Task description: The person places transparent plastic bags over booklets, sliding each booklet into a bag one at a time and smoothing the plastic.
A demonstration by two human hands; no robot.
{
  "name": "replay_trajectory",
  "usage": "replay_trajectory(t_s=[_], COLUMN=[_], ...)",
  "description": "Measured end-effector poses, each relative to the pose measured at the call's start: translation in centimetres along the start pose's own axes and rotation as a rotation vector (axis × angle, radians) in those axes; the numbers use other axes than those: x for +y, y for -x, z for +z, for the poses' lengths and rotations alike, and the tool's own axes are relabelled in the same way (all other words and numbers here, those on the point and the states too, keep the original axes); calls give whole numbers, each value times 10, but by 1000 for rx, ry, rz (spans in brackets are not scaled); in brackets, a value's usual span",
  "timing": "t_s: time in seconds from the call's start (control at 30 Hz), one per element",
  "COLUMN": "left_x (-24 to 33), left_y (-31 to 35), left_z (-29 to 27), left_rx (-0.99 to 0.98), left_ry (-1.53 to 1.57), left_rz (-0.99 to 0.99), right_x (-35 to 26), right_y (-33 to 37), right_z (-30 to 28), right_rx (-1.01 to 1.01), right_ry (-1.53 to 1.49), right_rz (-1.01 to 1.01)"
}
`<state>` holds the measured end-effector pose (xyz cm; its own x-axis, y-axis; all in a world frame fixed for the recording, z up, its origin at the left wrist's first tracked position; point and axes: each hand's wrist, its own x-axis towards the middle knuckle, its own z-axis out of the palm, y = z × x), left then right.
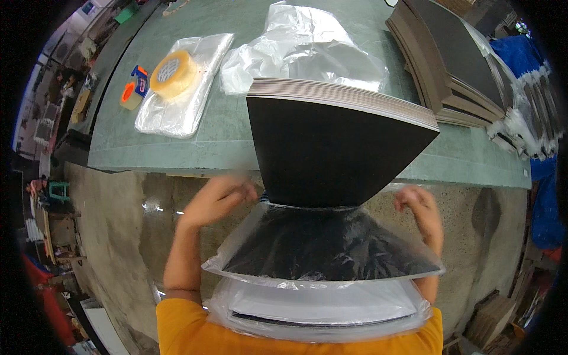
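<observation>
A thick stack of black boards (337,151) with pale layered edges stands in front of me at the table's near edge. Below it, closer to my body, is a black flat piece (325,242) in clear plastic. A white plastic-wrapped bundle (331,299) lies nearest my chest. At the stack's left side is my left hand (216,198), its fingers bent and smeared by motion. On the other side, my right hand (419,204) hangs apart from the stack with fingers curled in. Whatever those fingers may hold is hidden.
On the green table (177,155) a tape roll (173,77) rests on folded plastic bags (171,121), beside a tape dispenser (135,89). Crumpled clear plastic (302,47) lies behind the stack. Piled dark boards (455,53) occupy the right, near blue sheeting (544,201).
</observation>
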<state>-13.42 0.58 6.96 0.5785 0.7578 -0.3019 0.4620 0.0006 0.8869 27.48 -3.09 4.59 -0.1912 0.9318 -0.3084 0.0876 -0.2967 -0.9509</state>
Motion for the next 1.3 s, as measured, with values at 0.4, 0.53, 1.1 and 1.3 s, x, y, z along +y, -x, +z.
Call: replay_trajectory(t_s=[0.4,0.53,1.1,1.3], left_x=[-126,-22,73,116], left_y=[-22,-32,-279,-281], left_z=[81,-69,-99,-124], left_rx=[-378,-188,446,694], left_ry=[-233,-532,-1668,-651], left_rz=[-118,-198,917,717], right_x=[115,127,132,128], right_y=[-40,-51,-63,-62], right_z=[83,76,80,81], right_rx=[-889,-823,-810,-802], right_ry=[572,598,582,576], right_rz=[18,82,127,157])
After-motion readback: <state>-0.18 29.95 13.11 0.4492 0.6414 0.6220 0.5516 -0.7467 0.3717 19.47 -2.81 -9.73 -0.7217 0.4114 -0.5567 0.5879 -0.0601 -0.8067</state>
